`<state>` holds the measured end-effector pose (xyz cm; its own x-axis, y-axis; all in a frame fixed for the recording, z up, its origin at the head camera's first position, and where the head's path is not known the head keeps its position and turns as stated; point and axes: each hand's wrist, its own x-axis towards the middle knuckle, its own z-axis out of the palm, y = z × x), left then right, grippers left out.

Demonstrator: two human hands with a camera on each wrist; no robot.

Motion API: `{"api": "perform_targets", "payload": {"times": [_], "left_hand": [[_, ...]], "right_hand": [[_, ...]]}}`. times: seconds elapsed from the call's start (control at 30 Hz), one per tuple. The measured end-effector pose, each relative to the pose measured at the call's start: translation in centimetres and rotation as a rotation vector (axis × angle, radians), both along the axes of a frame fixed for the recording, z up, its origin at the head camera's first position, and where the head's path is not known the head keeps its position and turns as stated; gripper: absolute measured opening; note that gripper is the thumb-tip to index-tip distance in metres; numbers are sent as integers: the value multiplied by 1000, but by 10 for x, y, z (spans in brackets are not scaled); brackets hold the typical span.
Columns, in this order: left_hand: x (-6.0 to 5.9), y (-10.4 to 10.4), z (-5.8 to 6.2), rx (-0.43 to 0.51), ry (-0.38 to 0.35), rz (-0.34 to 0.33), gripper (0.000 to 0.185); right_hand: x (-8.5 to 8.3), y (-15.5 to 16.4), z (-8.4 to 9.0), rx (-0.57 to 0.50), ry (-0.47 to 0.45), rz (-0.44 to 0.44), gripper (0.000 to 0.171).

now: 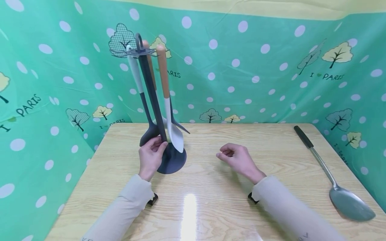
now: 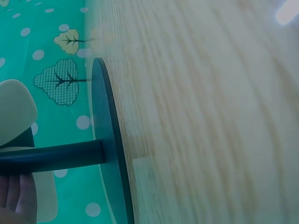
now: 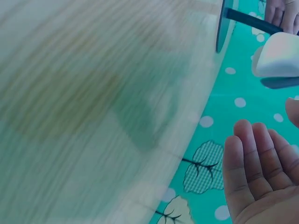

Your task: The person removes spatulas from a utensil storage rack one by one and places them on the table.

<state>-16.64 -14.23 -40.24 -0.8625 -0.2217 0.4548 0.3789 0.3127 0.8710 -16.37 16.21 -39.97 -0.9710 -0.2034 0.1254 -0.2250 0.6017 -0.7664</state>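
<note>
A black utensil stand (image 1: 154, 97) with a round base (image 1: 176, 162) stands on the left half of the table. My left hand (image 1: 150, 157) grips its pole low down, thumb on the near side; in the left wrist view its fingers (image 2: 21, 198) lie against the pole (image 2: 60, 156). From the stand's top ring hang a dark ladle (image 1: 149, 134) with a pale handle, a white-headed utensil (image 1: 177, 137) with a wooden handle, and others partly hidden behind. My right hand (image 1: 238, 159) is held above the table, right of the stand, fingers loosely bent and holding nothing.
A metal wok spatula (image 1: 351, 202) with a black grip lies along the table's right edge. Green dotted cloth (image 1: 229, 73) hangs behind and at the sides of the wooden table (image 1: 211, 207).
</note>
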Motion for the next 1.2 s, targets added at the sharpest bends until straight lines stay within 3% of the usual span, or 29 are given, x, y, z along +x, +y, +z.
{"api": "perform_targets", "payload": {"times": [0.13,0.33,0.63,0.97,1.2], "left_hand": [[6,3,8,-16,-7,7,20],[6,1,8,-24,-9,9,20],[-13,-9,-21,10,18,-2,21],[-14,-10,-23,11,28,-3,20],[-12,-7,-18,2,34,-2,19]], "right_hand": [[0,-10,2,0,3,4,22],[-2,-21,3,-13,7,21,21],[-8,-39,5,-61,41,53,19],[-12,-60,17,-101,72,95,19],[-16,-74,24,-134,99,121,19]]}}
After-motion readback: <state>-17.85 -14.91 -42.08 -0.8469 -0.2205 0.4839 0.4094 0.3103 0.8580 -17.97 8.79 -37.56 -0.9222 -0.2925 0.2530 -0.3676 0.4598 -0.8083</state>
